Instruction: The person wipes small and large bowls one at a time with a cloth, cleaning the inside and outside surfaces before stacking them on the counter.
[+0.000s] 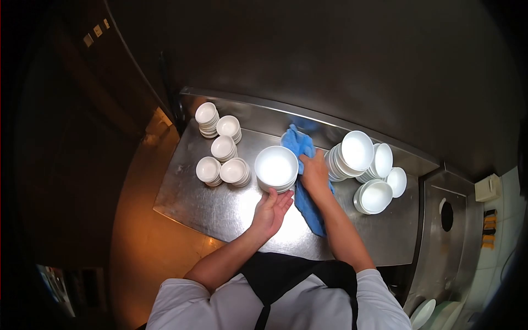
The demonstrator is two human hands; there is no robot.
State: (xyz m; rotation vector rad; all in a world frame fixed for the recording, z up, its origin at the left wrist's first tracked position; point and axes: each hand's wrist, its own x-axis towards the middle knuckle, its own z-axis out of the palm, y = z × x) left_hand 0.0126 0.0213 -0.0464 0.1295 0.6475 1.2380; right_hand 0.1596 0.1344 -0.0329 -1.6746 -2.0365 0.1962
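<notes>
A short stack of white bowls stands on the steel counter in front of me. My left hand lies against the near side of this stack, fingers stretched out and palm turned up. To the right of the stack, my right hand is closed on a blue cloth, which hangs down along the counter toward me and bunches up behind the hand. The cloth lies right beside the bowls. Part of the right hand's fingers is hidden by the cloth.
Several stacks of small white bowls stand on the left. Taller stacks of larger white bowls are on the right, one leaning. A raised steel edge runs along the back. Beyond the counter's right end is a steel unit with a dark round hole.
</notes>
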